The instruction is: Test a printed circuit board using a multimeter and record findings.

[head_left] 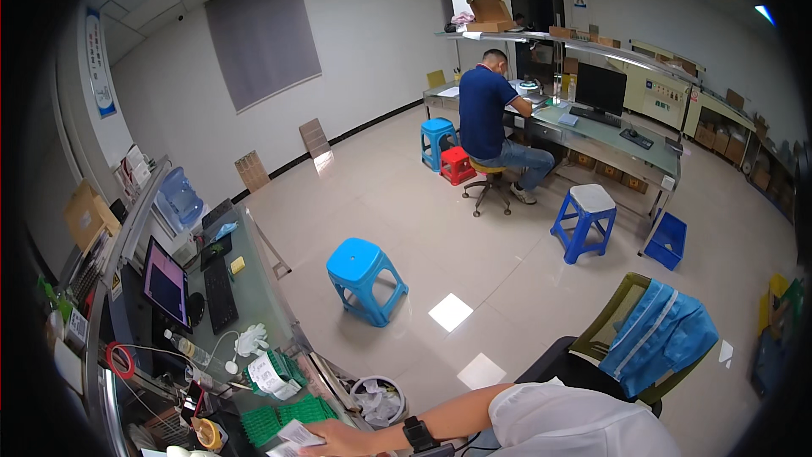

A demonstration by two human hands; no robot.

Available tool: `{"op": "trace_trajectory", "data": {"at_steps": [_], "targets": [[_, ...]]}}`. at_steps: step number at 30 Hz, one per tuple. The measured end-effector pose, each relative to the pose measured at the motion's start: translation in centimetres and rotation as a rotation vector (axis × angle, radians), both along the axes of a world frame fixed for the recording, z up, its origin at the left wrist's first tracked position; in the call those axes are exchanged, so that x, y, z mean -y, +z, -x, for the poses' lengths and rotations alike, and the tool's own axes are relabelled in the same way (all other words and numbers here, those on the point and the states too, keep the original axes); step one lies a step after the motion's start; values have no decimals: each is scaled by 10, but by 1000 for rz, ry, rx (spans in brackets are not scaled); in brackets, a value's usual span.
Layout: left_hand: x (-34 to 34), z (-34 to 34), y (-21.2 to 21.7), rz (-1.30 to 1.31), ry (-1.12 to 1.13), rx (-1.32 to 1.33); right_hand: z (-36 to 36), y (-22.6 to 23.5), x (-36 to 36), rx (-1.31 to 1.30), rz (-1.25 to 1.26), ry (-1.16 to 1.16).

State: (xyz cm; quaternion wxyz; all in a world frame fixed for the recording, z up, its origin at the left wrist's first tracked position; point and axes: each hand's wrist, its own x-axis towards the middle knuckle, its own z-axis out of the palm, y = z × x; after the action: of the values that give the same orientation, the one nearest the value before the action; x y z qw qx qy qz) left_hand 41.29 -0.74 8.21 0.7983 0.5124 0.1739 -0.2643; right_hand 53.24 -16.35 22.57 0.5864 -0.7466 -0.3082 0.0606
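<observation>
1. Head view: one hand (331, 438), watch on its wrist, rests on a white paper slip (293, 434) at the glass desk's (254, 288) near end, just beside green parts (283, 417).
2. Fingers lie flat over the slip; can't tell if they pinch it. Which hand it is: unclear.
3. Risk: dragging the slip could scatter the green parts toward the waste bin (377, 399).

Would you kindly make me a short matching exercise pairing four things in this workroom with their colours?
Things:
1. Stool beside the seated person's chair
2. Stool in the middle of the floor
3. Wristwatch on the reaching arm
4. Trays near the hand on the desk

Colours:
A. green
B. black
C. red
D. bright blue

Pairs: 1-C, 2-D, 3-B, 4-A
</observation>
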Motion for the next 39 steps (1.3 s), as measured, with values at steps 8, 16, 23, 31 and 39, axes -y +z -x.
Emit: {"op": "trace_trajectory", "data": {"at_steps": [8, 16, 23, 31, 39], "targets": [[74, -50, 77, 152, 162, 92, 29, -24, -2, 161, -5, -34], [86, -48, 119, 250, 618, 161, 39, -18, -14, 653, 545, 138], [-12, 22, 112, 945, 1039, 402, 65, -52, -4, 266, -82, 322], [24, 6, 116, -53, 984, 373, 85, -63, -22, -1777, -594, 524], [40, 5, 130, -1381, 306, 728, 64, -45, -10, -1505, -486, 363]]}}
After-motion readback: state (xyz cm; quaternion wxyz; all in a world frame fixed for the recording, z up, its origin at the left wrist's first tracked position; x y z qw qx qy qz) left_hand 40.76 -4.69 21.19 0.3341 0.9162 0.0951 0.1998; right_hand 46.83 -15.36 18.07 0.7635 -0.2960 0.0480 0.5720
